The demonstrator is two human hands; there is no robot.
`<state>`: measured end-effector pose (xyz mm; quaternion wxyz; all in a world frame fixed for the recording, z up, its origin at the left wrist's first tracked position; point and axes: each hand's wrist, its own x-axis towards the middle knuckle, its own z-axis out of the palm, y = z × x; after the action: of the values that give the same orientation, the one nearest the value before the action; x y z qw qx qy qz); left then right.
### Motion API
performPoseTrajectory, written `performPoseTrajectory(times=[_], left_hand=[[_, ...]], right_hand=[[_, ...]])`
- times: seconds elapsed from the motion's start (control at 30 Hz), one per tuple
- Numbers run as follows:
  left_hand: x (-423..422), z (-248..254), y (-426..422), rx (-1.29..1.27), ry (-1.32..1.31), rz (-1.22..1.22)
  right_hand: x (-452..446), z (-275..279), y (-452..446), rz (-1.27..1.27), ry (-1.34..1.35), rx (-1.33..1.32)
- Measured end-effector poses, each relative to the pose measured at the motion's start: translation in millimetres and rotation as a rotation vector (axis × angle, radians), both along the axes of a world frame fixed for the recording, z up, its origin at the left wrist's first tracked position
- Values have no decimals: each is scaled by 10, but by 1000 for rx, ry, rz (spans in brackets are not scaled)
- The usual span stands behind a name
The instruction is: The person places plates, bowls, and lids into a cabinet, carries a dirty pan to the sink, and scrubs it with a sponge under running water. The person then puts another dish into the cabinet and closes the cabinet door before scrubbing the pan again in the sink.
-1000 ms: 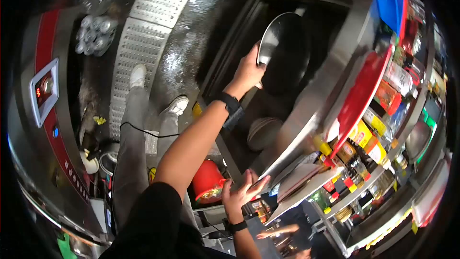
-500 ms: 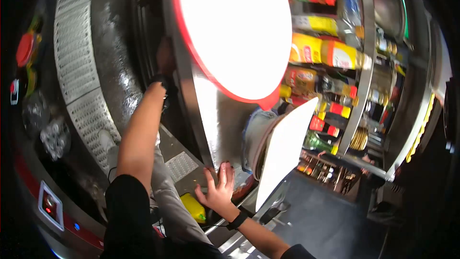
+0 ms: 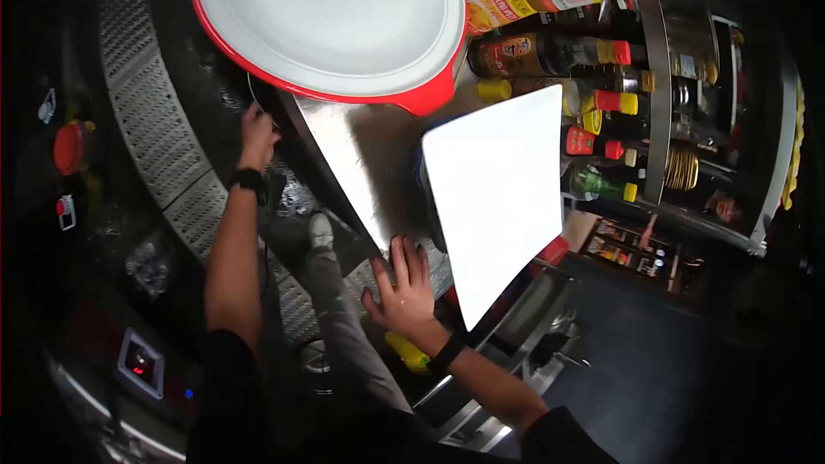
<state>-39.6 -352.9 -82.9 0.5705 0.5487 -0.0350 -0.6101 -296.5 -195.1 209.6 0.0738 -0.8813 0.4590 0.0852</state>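
My left hand (image 3: 258, 137) is at the left of the counter, its fingers closed on the dark pan (image 3: 249, 90), of which little more than a thin pale rim shows in the gloom. Lying on the front edge of the metal counter (image 3: 339, 155), my right hand (image 3: 404, 296) has its fingers spread and holds nothing. A white oval dish with a red rim (image 3: 344, 17) fills the top middle. To the right of my right hand, a white rectangular plate (image 3: 498, 206) tops a stack.
Sauce bottles (image 3: 524, 0) line the right side of the counter beside a metal shelf post (image 3: 657, 77). Perforated metal floor plates (image 3: 163, 129) run at the left. A yellow object (image 3: 408, 352) lies below my right hand. A control panel (image 3: 139, 363) glows at lower left.
The view has swung towards the counter and its bottles. My left hand has come out of the dark lower compartment with the pan; my right hand stays at the counter edge with fingers spread.
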Motion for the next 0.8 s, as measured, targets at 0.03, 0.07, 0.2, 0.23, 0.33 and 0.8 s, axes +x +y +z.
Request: performPoseTrajectory(times=[0.03,0.07,0.2,0.23,0.33,0.8], left_hand=[[-31,421,180,40,14,114],[-12,633,332,145,-49,141],[139,896,1302,213,-121,94],[117,1187,1538,160,-75,176],[145,1477,2132,282,-165,228],[-1135,4932,3718,109,-222,616]], right_hand=[[-4,5,-6,3,3,5],[-23,6,0,2,6,33],[-73,30,-2,20,-19,105],[-68,47,4,15,-44,104],[-83,85,4,25,-140,83],[-208,1022,397,-628,-894,1663]])
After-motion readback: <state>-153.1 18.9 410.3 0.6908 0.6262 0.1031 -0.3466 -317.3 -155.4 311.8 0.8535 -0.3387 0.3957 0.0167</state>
